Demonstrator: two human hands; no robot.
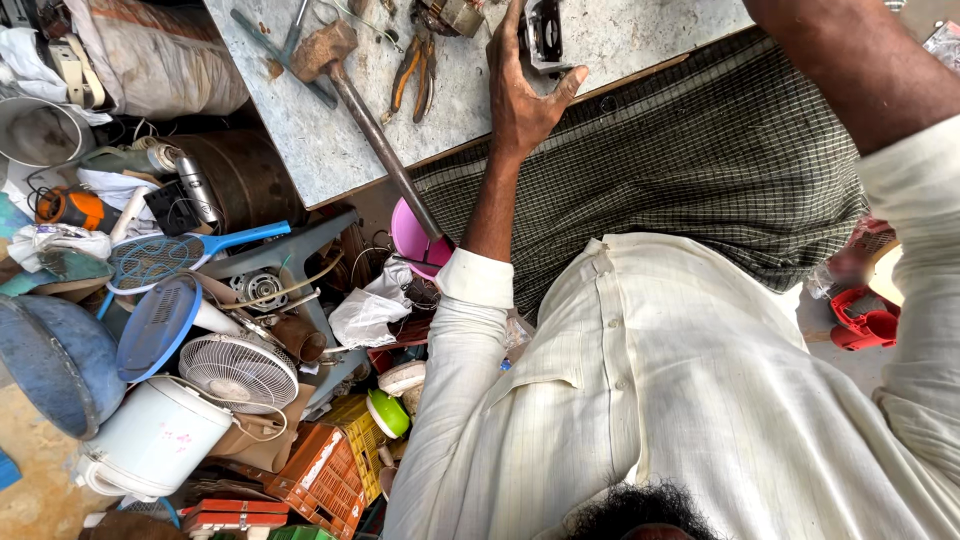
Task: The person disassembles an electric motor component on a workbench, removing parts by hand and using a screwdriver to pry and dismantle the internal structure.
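My left hand lies on the grey tabletop and grips a small dark metal part, fingers along its left side and thumb under it. My left sleeve is cream. My right forearm reaches up past the top right edge, so that hand is hidden. Left of my hand lie orange-handled pliers and a rusty hammer whose long handle slants off the table edge. A blue tool lies under the hammer head.
Below the table on the left is a heap of clutter: a white fan, a blue mesh racket, a white cooker pot, an orange crate, a pink bowl, a blue tub. A red plastic thing lies at the right.
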